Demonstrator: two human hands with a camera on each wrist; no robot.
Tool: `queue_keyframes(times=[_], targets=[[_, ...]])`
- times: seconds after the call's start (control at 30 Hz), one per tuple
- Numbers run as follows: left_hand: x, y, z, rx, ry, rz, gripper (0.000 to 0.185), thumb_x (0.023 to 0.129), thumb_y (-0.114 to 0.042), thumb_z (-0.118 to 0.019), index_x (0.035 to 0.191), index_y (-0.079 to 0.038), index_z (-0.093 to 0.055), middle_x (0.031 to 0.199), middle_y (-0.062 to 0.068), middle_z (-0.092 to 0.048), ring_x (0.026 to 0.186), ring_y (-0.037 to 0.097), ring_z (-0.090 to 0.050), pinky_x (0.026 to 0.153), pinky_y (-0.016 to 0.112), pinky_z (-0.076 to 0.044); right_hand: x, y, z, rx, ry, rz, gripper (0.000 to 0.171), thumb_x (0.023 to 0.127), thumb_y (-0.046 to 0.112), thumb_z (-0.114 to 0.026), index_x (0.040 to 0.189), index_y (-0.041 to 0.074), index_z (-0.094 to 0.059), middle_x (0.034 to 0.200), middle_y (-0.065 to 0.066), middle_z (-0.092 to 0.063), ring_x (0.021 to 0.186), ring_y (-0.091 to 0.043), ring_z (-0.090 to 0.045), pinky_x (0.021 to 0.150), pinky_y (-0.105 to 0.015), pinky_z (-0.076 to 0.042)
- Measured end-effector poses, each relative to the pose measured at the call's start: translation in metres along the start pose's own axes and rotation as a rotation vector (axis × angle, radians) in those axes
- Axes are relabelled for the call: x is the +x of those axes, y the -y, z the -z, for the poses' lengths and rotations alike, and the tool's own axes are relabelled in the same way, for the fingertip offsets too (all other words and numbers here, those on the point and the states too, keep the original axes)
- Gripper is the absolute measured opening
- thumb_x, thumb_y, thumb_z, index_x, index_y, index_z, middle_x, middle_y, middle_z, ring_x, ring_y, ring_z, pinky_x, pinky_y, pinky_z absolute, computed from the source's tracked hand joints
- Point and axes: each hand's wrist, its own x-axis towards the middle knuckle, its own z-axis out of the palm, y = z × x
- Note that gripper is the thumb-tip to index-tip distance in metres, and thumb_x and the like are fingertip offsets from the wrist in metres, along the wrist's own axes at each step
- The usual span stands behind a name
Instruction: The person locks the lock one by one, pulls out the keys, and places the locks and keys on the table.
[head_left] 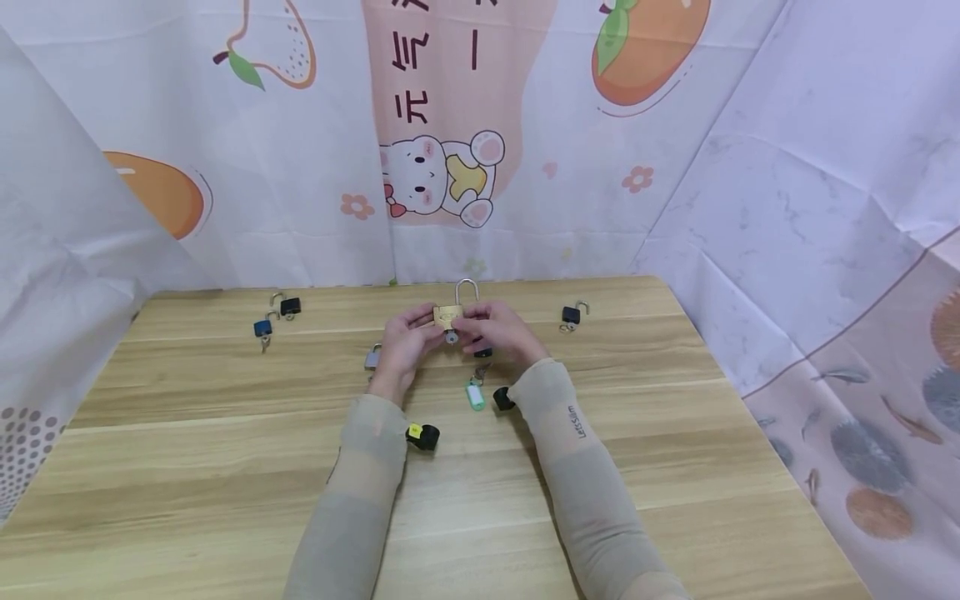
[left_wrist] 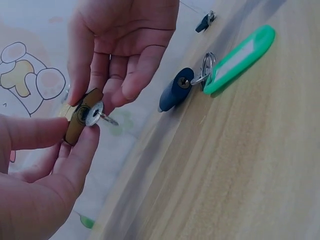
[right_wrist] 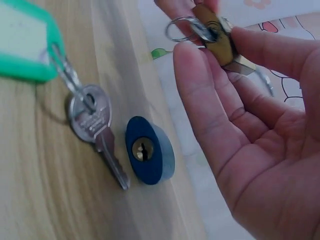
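Observation:
A brass padlock (head_left: 447, 316) is held up between both hands, its shackle (head_left: 467, 288) standing raised above the body. The left hand (head_left: 405, 342) pinches the body from the left, thumb on the near side. From the right, the right hand (head_left: 498, 327) holds it between thumb and fingers. A key (left_wrist: 94, 114) with a small ring sits in the keyhole at the padlock's bottom. Below the right hand, a dark blue padlock (right_wrist: 145, 150) lies on the table, its keyhole bare. Beside it lies a loose key (right_wrist: 90, 113) with a green tag (head_left: 476, 396).
On the wooden table (head_left: 225, 467), a blue padlock (head_left: 262, 327) and a black padlock (head_left: 290, 307) lie at the back left. A grey padlock (head_left: 372, 358) is partly hidden by the left hand. Another black padlock (head_left: 571, 315) lies at right. Printed curtains (head_left: 300, 192) border the table.

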Motion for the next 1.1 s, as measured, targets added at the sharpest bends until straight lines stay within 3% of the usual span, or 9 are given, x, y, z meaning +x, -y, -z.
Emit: queue_keyframes(times=[0.17,0.6,0.83,1.1], targets=[[-0.0008,-0.0004,0.0003,0.056,-0.006,-0.009,0.053,0.094,0.014,-0.059,0.145,0.006,-0.048,0.142,0.021,-0.053,0.120,0.032,-0.060,0.093,0.026,-0.055,0.0004,-0.0008,0.0004,0.044,-0.010,0.013,0.029,0.097,0.013,-0.070,0.119,-0.006,-0.063,0.103,-0.015,-0.070,0.084,-0.022,-0.069,0.081,-0.038,-0.062],[-0.0016,-0.0020,0.0013,0.069,-0.010,-0.037,0.045,0.097,0.000,-0.066,0.140,0.003,-0.054,0.132,0.019,-0.060,0.113,0.025,-0.064,0.092,0.026,-0.056,0.0010,0.0004,0.0009,0.083,-0.010,0.053,0.028,0.097,0.011,-0.069,0.118,-0.007,-0.064,0.099,-0.015,-0.072,0.082,-0.022,-0.070,0.082,-0.038,-0.061],[-0.0023,-0.0007,0.0022,0.102,0.001,-0.058,0.049,0.096,-0.006,-0.070,0.141,0.005,-0.053,0.132,0.020,-0.061,0.113,0.025,-0.065,0.099,0.033,-0.053,-0.0010,-0.0010,-0.0008,0.099,-0.006,0.083,0.027,0.098,0.012,-0.069,0.117,-0.006,-0.065,0.098,-0.014,-0.071,0.081,-0.021,-0.069,0.081,-0.035,-0.061],[-0.0023,0.0000,0.0016,0.111,0.035,-0.084,0.039,0.098,-0.012,-0.069,0.131,0.008,-0.061,0.123,0.023,-0.067,0.103,0.022,-0.070,0.101,0.039,-0.052,-0.0039,0.0014,0.0011,0.075,0.012,0.092,0.031,0.099,0.015,-0.068,0.124,-0.005,-0.064,0.103,-0.013,-0.071,0.088,-0.023,-0.069,0.086,-0.039,-0.060]])
